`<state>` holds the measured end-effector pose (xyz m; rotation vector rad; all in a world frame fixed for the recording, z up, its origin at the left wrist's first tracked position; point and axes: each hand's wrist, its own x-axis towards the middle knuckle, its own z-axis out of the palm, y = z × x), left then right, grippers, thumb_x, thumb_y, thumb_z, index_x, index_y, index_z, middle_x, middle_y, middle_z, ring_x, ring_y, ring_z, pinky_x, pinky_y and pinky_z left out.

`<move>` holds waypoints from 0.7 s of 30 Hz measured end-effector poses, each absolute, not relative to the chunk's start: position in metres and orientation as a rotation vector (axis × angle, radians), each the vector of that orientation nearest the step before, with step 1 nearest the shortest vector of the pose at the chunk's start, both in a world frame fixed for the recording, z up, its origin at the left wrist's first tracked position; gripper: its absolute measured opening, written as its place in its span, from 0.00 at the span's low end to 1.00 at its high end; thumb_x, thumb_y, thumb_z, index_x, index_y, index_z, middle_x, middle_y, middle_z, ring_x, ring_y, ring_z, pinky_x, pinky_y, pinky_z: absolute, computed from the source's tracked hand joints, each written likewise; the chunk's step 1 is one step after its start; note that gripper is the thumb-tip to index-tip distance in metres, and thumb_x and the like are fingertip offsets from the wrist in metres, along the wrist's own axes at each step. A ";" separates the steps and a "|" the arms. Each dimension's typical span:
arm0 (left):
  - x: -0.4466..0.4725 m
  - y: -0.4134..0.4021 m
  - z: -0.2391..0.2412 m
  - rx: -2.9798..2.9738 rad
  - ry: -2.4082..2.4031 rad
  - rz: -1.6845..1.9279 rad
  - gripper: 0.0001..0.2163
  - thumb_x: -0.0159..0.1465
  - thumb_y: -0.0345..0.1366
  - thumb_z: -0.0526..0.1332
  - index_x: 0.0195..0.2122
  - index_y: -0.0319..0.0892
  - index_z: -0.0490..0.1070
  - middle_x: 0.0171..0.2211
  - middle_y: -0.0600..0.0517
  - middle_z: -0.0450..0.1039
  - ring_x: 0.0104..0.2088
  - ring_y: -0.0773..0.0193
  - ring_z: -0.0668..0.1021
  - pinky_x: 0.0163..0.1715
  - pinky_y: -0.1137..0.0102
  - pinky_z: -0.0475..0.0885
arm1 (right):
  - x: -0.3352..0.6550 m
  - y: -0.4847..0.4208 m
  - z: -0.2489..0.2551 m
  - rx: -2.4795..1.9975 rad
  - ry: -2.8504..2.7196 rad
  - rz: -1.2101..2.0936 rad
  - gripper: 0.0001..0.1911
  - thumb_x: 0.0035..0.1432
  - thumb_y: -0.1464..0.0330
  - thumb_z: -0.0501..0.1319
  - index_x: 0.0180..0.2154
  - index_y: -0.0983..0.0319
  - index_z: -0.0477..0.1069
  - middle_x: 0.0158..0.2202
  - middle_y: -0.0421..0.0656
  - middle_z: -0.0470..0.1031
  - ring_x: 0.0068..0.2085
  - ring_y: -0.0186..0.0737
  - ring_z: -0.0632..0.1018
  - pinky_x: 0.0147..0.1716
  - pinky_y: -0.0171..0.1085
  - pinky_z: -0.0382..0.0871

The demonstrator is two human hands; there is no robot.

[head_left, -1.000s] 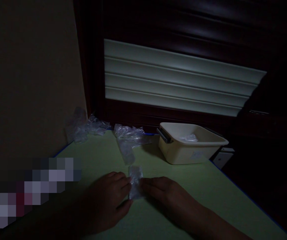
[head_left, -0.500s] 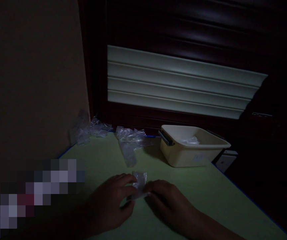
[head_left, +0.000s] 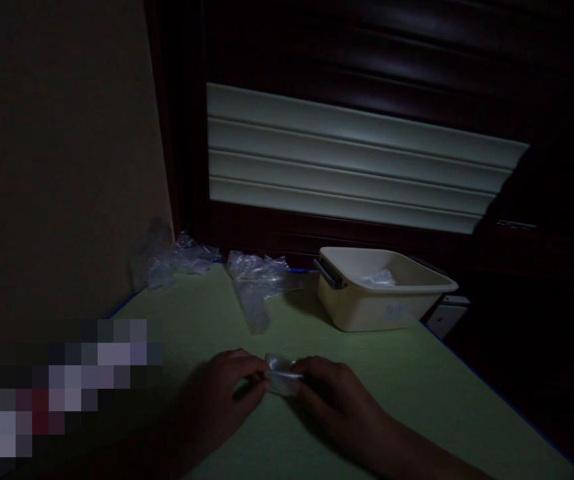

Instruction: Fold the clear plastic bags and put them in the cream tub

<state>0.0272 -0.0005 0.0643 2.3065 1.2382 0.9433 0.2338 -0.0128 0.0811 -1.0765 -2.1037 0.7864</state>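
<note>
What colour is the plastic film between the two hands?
The plastic film looks clear, with a whitish shine, in the head view.

No legible text or labels.

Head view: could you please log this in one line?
left hand: holding clear folded plastic film; right hand: holding its other side; cream rectangular plastic tub: beyond hands

L hand [head_left: 229, 390] & R hand [head_left: 337, 390] pinch small folded plastic piece [head_left: 283, 383] btwn them, green table [head_left: 447, 393] below. Crumpled clear plastic [head_left: 259, 272] at back L; cream tub [head_left: 359, 308] w/ dk handles back R, clear wrap [head_left: 381, 277] inside.
</note>
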 end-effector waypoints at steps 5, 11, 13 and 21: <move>0.028 -0.003 0.061 2.288 1.268 0.990 0.09 0.59 0.26 0.58 0.36 0.45 0.74 0.34 0.55 0.78 0.36 0.62 0.79 0.38 0.68 0.73 | 0.233 -0.014 0.084 -1.077 -2.048 0.885 0.06 0.60 0.72 0.55 0.36 0.63 0.72 0.32 0.43 0.77 0.31 0.37 0.75 0.30 0.32 0.66; 0.030 -0.005 0.064 2.300 1.348 1.042 0.12 0.56 0.25 0.58 0.39 0.46 0.74 0.34 0.53 0.78 0.37 0.59 0.79 0.40 0.65 0.73 | 0.234 -0.015 0.080 -1.071 -2.032 0.849 0.07 0.61 0.72 0.55 0.41 0.63 0.70 0.34 0.43 0.76 0.33 0.37 0.76 0.32 0.34 0.67; 0.031 -0.006 0.065 2.305 1.366 1.030 0.12 0.56 0.25 0.58 0.39 0.45 0.75 0.31 0.53 0.77 0.35 0.59 0.79 0.39 0.66 0.73 | 0.234 -0.015 0.081 -1.039 -2.057 0.773 0.08 0.63 0.72 0.54 0.40 0.62 0.70 0.35 0.44 0.76 0.35 0.37 0.76 0.35 0.35 0.68; 0.029 -0.008 0.065 2.249 1.371 0.998 0.16 0.57 0.28 0.56 0.46 0.43 0.72 0.32 0.52 0.77 0.33 0.60 0.79 0.38 0.66 0.73 | 0.234 -0.014 0.080 -0.892 -2.206 0.651 0.08 0.63 0.73 0.54 0.40 0.61 0.71 0.37 0.44 0.74 0.38 0.37 0.75 0.39 0.35 0.69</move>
